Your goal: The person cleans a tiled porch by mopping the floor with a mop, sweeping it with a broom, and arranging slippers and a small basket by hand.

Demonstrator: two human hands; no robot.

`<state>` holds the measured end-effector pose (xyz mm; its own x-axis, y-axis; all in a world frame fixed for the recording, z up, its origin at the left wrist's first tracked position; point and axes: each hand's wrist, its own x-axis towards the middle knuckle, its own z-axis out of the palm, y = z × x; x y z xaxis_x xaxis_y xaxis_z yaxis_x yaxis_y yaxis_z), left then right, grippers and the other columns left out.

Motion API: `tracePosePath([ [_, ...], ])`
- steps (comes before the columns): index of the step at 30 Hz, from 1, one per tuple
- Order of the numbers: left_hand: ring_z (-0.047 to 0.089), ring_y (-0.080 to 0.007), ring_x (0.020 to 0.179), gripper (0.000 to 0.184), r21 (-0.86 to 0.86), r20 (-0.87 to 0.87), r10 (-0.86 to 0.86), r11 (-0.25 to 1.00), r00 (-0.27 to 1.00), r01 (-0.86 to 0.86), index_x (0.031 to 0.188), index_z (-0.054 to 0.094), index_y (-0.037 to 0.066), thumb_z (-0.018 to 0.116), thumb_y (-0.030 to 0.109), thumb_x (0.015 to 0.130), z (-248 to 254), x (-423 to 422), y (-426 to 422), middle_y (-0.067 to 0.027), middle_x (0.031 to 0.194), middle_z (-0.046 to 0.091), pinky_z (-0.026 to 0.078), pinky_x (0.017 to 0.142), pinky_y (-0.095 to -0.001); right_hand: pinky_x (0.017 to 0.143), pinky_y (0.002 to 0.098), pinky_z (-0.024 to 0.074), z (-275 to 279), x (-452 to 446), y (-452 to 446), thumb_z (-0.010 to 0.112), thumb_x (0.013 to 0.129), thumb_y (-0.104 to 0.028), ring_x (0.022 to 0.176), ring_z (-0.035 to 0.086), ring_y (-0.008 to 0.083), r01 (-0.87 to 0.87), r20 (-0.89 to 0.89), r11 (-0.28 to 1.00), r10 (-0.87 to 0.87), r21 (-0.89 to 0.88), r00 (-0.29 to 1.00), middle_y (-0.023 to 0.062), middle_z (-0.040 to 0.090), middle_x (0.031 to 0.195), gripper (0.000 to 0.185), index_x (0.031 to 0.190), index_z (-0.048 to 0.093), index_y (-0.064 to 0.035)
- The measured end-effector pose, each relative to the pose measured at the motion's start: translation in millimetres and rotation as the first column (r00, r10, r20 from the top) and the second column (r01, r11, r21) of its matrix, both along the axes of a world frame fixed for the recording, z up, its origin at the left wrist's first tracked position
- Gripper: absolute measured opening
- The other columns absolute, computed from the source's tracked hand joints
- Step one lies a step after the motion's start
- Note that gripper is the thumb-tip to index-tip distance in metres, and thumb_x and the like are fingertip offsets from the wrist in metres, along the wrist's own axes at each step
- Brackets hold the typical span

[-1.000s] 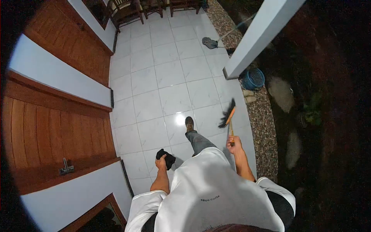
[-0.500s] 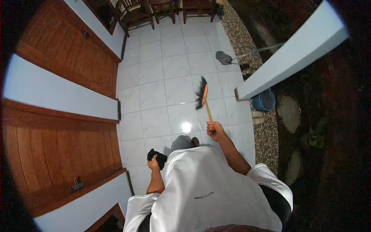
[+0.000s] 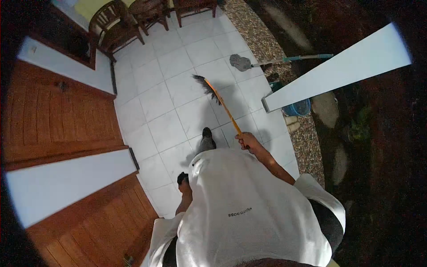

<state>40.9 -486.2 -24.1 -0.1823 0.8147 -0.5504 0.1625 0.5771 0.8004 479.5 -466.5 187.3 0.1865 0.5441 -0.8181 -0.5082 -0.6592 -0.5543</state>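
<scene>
Right, closest to my view is the white shirt, and low at its left edge I have the left hand, its fingers closed round a black bundle. Only a small part of that bundle shows, so I can't tell its full shape, though I'd guess it is cloth. The right hand is farther forward, on the other side of the shirt, curled firmly round the handle of a broom. Between the hands, one dark shoe pokes out ahead.

The relation I'm watching is this: from the right hand, the broom runs forward and to the left, its long axis slanting across the white tiled floor, so its black bristles sit ahead of the shoe. The right hand is the nearer one to the broom; the left is well apart from it. Whether the bristles touch the tiles, I can't tell.

Farther out on the right are a blue bucket and a white pillar, then a grey mop, and beyond it wooden chairs.
</scene>
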Motion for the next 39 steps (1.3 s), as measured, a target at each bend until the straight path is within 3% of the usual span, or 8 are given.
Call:
tracePosePath([
  [7,0.058,-0.0236,0.074,0.024,0.201,0.206,-0.064,0.979,0.976,0.022,0.086,0.063,0.004,0.060,0.020,0.069,5.4,67.4,256.0,-0.0104,0.082,0.062,0.047,0.069,-0.0331,0.041,0.0272,0.0382,-19.2,37.9,81.2,0.059,0.077,-0.018,0.046,0.044,0.0125,0.123,-0.156,0.937,-0.074,0.328,0.985,0.0019,0.047,0.060,0.015,0.076,0.054,-0.0042],
  [21,0.056,-0.0175,0.055,0.020,0.302,0.751,-0.440,0.892,0.493,0.336,0.093,0.059,0.000,0.053,0.015,0.081,-0.6,286.2,497.5,-0.0081,0.067,0.059,0.047,0.048,-0.0299,0.039,0.0276,0.0357,-16.0,245.7,288.7,0.065,0.072,-0.022,0.040,0.038,0.0122,0.208,0.011,0.973,-0.210,0.099,0.978,0.0017,0.042,0.054,0.022,0.072,0.050,-0.0064],
  [24,0.057,-0.0196,0.058,0.022,-0.040,0.203,0.004,0.999,0.979,0.004,0.098,0.056,0.000,0.052,0.012,0.081,52.8,342.2,487.1,-0.0081,0.074,0.059,0.048,0.051,-0.0325,0.038,0.0258,0.0332,8.8,308.7,339.6,0.066,0.072,-0.022,0.038,0.036,0.0117,0.293,0.034,0.956,-0.294,0.026,0.955,0.0009,0.042,0.054,0.021,0.074,0.052,-0.0061],
  [30,0.058,-0.0215,0.068,0.024,0.205,-0.211,-0.459,0.842,0.863,0.498,0.103,0.055,0.001,0.048,0.005,0.080,51.0,399.0,540.6,-0.0091,0.083,0.060,0.049,0.065,-0.0338,0.039,0.0222,0.0295,-9.1,437.7,393.4,0.062,0.076,-0.015,0.041,0.032,0.0077,0.584,-0.389,0.763,-0.466,0.279,0.795,-0.0023,0.040,0.059,0.030,0.098,0.051,0.0021],
  [34,0.058,-0.0217,0.069,0.026,0.357,0.557,-0.370,0.915,0.744,0.187,0.102,0.055,0.001,0.048,0.014,0.081,131.2,495.0,596.1,-0.0097,0.079,0.061,0.048,0.069,-0.0337,0.038,0.0198,0.0294,-1.8,526.4,414.6,0.060,0.079,-0.024,0.042,0.032,0.0058,0.455,-0.350,0.851,-0.355,0.264,0.867,-0.0008,0.044,0.064,0.032,0.095,0.050,0.0023],
  [35,0.058,-0.0217,0.069,0.025,0.473,-0.109,-0.620,0.656,0.777,0.589,0.099,0.056,0.002,0.048,0.017,0.081,121.5,502.5,617.2,-0.0094,0.080,0.061,0.048,0.069,-0.0338,0.039,0.0204,0.0297,-28.7,549.1,407.6,0.059,0.080,-0.023,0.042,0.033,0.0063,0.256,-0.064,0.850,-0.255,0.461,0.965,-0.0011,0.044,0.064,0.028,0.092,0.052,0.0016],
  [37,0.057,-0.0213,0.069,0.023,0.083,-0.477,-0.477,0.812,0.738,0.578,0.091,0.058,0.006,0.048,0.024,0.082,127.9,527.5,636.5,-0.0080,0.078,0.061,0.048,0.071,-0.0342,0.040,0.0216,0.0303,-62.3,590.4,401.6,0.058,0.080,-0.022,0.042,0.034,0.0072,0.235,0.034,0.840,-0.288,0.489,0.957,-0.0011,0.044,0.063,0.024,0.087,0.055,0.0007],
  [39,0.055,-0.0211,0.064,0.019,0.130,-0.123,-0.463,0.869,0.878,0.477,0.087,0.056,0.005,0.047,0.022,0.082,99.2,535.0,666.5,-0.0079,0.074,0.058,0.044,0.066,-0.0341,0.042,0.0217,0.0334,-8.9,600.4,417.9,0.059,0.078,-0.021,0.045,0.039,0.0074,0.493,-0.144,0.837,-0.471,0.237,0.870,0.0009,0.048,0.063,0.025,0.087,0.057,0.0018],
])
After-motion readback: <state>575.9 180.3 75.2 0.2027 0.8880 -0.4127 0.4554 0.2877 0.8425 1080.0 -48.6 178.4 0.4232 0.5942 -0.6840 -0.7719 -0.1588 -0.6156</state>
